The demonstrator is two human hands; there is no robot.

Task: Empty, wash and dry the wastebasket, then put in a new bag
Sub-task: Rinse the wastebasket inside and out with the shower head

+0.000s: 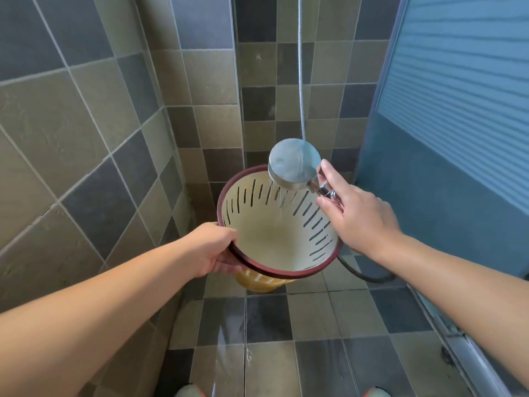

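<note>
A cream wastebasket (269,233) with slotted walls and a dark red rim is held tilted above the shower floor, its opening facing me. My left hand (214,247) grips the rim at its near left side. My right hand (355,216) holds the handle of a chrome shower head (293,164), which hangs over the basket's far right edge. Thin streams of water fall from the shower head into the basket. The basket holds no bag.
Tiled walls close in on the left and at the back. A blue ribbed glass door (458,110) stands on the right. A metal hose (300,67) hangs down the back wall, and a dark hose (363,275) loops under my right wrist. The tiled floor (257,353) is wet.
</note>
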